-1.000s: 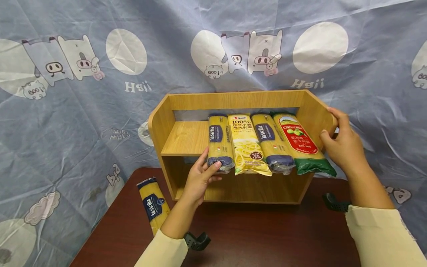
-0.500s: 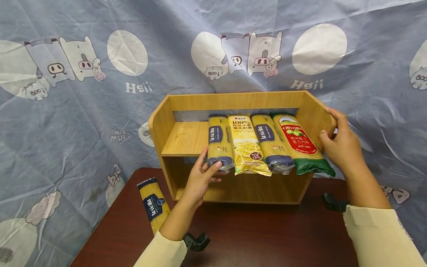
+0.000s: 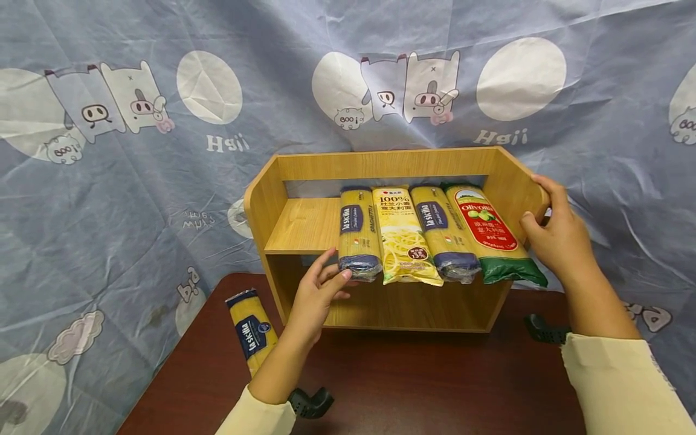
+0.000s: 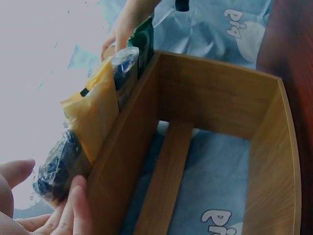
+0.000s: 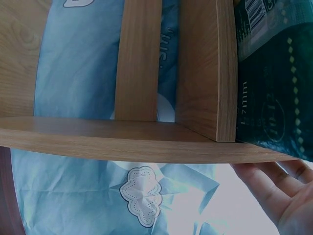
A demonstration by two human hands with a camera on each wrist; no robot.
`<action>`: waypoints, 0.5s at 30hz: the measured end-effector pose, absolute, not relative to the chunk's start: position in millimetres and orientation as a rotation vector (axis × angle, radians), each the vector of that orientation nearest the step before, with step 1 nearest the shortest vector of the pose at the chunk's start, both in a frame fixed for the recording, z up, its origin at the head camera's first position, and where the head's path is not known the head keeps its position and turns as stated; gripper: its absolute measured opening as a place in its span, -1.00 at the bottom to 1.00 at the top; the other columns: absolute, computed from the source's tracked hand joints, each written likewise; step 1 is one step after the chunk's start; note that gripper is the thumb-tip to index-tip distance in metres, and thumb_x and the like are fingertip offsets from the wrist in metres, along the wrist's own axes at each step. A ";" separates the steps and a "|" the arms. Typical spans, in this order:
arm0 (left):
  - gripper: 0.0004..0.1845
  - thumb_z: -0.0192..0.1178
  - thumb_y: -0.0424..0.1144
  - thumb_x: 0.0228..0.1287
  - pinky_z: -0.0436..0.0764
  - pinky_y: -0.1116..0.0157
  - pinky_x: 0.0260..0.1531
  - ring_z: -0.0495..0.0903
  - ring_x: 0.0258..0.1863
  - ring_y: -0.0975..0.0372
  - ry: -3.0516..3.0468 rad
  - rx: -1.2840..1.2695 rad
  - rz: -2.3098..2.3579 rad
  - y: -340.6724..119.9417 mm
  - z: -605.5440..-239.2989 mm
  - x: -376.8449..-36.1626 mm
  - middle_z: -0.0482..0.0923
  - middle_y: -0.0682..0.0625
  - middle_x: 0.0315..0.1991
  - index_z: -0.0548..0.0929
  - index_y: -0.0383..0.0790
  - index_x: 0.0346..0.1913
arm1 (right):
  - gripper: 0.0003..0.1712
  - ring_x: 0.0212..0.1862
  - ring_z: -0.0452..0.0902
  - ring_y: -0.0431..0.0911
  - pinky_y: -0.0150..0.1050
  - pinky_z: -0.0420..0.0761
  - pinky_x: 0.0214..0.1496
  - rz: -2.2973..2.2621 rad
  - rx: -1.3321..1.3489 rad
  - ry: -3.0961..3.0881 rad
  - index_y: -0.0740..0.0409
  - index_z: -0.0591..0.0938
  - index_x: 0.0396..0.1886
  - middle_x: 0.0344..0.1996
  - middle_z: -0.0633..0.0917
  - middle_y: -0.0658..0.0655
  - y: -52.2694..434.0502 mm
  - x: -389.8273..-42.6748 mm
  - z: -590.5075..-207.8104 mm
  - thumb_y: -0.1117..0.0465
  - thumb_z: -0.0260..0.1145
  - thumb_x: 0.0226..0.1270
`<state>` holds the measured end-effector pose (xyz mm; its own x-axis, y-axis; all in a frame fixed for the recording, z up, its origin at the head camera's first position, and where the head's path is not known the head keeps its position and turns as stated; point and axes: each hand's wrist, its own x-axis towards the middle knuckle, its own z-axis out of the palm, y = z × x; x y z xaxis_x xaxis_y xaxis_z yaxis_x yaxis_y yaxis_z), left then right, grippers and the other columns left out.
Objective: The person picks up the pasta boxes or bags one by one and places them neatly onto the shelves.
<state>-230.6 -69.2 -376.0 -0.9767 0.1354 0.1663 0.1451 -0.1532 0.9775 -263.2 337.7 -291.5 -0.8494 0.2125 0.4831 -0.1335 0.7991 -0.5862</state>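
Observation:
A wooden shelf (image 3: 304,223) carries a row of pasta packs on its upper board. Leftmost is a blue-banded spaghetti pack (image 3: 359,232), then a yellow noodle pack (image 3: 405,235), a second blue-banded spaghetti pack (image 3: 443,232) and a red-and-green spaghetti pack (image 3: 492,235). My left hand (image 3: 318,296) is at the front end of the leftmost pack, its fingertips right by the pack's lower edge. In the left wrist view the thumb (image 4: 17,171) stands apart from the pack. With its thumb inside and fingers outside, my right hand (image 3: 560,235) grips the shelf's right side panel (image 3: 516,175).
Another blue-labelled spaghetti pack (image 3: 252,329) lies on the dark red table (image 3: 435,374), left of the shelf and partly behind the left forearm. A patterned cloth (image 3: 293,109) hangs behind. The packs' front ends jut past the upper board.
My left hand has let go of the leftmost spaghetti pack and drawn slightly left and down, its thumb coming off the front end. The right hand keeps its hold on the shelf.

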 end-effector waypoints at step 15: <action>-0.46 0.22 -0.22 0.46 0.67 0.22 -0.02 0.66 0.04 0.24 -2.038 -0.231 -2.192 -99.1 -385.2 -219.0 0.60 -0.07 0.24 0.39 -0.02 0.44 | -0.20 0.12 0.54 0.50 0.13 0.48 -0.17 0.841 -0.057 -2.430 -0.34 0.02 0.61 0.16 0.52 0.65 339.0 -265.7 -293.4 0.13 0.06 0.45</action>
<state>-219.0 -99.1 -385.2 -0.9785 0.0023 0.2060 0.2053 -0.0727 0.9760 -265.7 339.0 -293.4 -0.8413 0.2148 0.4960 -0.1380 0.8019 -0.5813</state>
